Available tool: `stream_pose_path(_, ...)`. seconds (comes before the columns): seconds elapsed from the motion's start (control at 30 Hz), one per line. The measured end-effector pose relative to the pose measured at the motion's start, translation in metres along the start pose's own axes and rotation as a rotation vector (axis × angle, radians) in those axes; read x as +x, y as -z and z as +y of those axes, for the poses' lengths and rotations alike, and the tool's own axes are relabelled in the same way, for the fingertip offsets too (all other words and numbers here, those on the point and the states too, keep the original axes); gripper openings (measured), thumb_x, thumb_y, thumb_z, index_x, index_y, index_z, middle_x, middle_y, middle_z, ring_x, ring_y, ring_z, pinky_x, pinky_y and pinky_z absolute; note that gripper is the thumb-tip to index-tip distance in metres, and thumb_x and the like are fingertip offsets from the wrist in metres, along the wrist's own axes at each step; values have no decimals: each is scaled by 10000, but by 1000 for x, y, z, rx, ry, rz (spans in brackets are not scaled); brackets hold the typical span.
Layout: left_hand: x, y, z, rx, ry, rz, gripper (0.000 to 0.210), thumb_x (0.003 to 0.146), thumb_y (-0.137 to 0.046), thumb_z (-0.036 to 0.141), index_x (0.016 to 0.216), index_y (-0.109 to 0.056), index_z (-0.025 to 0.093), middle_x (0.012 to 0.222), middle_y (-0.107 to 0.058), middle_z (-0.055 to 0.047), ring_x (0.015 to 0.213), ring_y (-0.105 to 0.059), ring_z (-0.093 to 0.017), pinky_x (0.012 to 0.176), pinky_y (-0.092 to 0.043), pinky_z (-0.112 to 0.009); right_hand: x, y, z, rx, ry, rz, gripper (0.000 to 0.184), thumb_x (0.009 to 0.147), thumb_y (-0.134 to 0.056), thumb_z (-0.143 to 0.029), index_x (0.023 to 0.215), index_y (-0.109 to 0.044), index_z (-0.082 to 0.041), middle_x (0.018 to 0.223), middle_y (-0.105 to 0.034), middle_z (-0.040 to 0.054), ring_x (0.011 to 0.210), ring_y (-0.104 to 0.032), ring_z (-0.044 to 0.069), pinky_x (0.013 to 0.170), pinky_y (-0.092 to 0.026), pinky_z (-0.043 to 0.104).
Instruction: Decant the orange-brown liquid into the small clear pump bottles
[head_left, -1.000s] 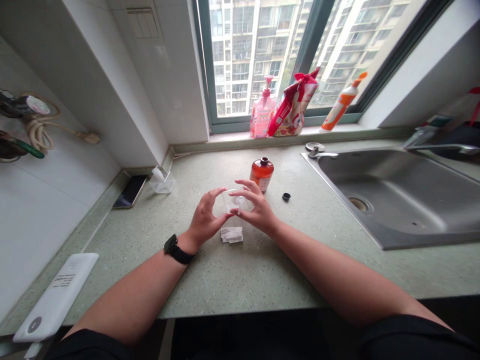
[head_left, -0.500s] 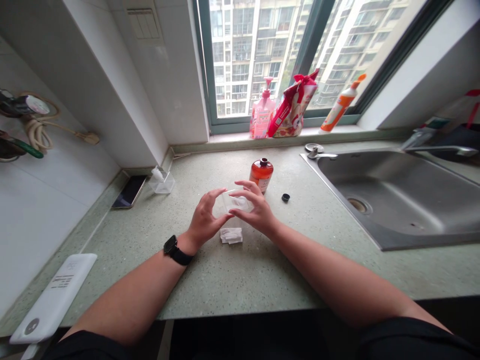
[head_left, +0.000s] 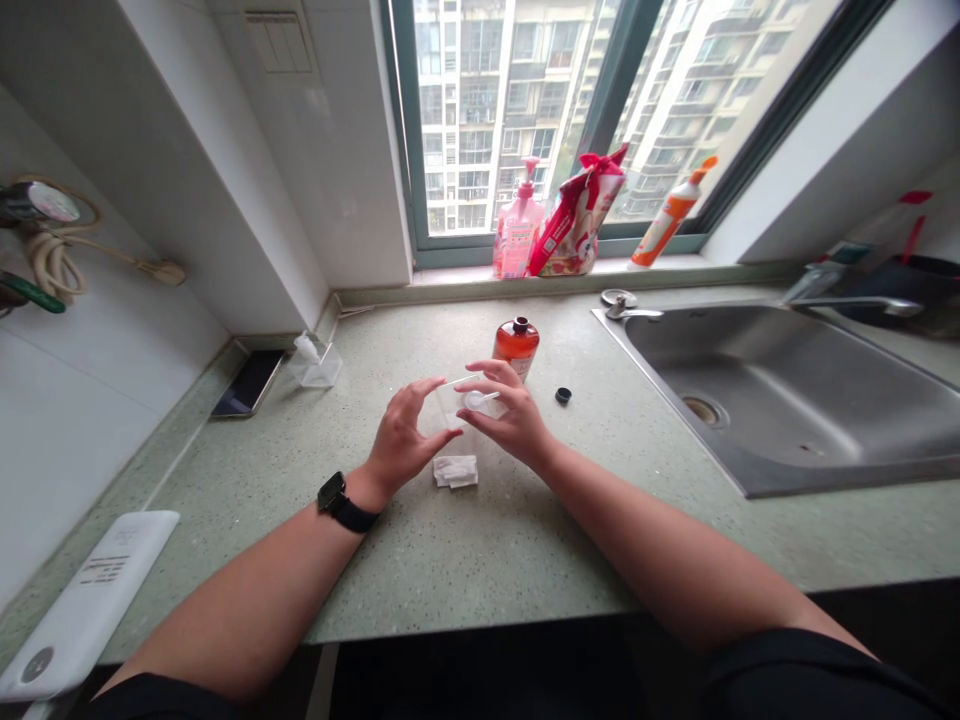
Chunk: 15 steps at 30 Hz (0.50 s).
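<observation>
My left hand (head_left: 397,437) and my right hand (head_left: 512,410) hold a clear plastic box (head_left: 450,405) between them, thumbs and fingers curved around its sides. A small white spoon-like piece (head_left: 475,400) shows at the box near my right fingers; whether it lies inside or is held against it, I cannot tell. Just behind my right hand stands an amber bottle (head_left: 516,340) with its neck uncapped. To its right a black cap (head_left: 563,396) rests on the counter. A folded white tissue (head_left: 455,471) lies in front of the box, below my thumbs.
On the counter's left are another clear box (head_left: 324,372) with a white item in it, a phone (head_left: 247,384) and a long white device (head_left: 97,600). The steel sink (head_left: 787,390) is on the right. A pump bottle (head_left: 517,235), a red bag (head_left: 577,220) and an orange-white bottle (head_left: 670,215) line the sill.
The clear box has tilted a little between my hands, and the white spoon-like piece shows more plainly. The whole view has shifted slightly; the bottle, cap and tissue stay put.
</observation>
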<state>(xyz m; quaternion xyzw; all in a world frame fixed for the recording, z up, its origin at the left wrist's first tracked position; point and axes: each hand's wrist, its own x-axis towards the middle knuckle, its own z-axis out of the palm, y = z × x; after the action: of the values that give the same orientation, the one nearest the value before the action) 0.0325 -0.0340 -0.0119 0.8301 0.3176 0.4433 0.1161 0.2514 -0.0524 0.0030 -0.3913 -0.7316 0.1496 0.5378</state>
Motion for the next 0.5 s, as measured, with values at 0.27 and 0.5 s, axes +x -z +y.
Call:
stream_pose_path(0.27, 0, 2, -1, 41, 29, -6, 697, 910, -828, 381, 1503, -481, 264, 1395, -680, -127, 1312, -650, -320, 1147, -511, -539, 6, 23, -7, 225, -166, 21, 313, 878, -836, -497, 1095, -804, -273, 1072, -738, 53, 1016, -709, 224, 984, -574, 445)
stream_pose_path(0.5, 1, 3, -1, 38, 46, 12, 699, 905, -832, 382, 1498, -485, 255, 1391, -682, -127, 1302, -654, -314, 1150, -512, -535, 7, 30, -2, 458, -307, 59, 677, 791, -908, -476, 1381, -612, -325, 1051, -743, 21, 1014, -728, 215, 954, -606, 402)
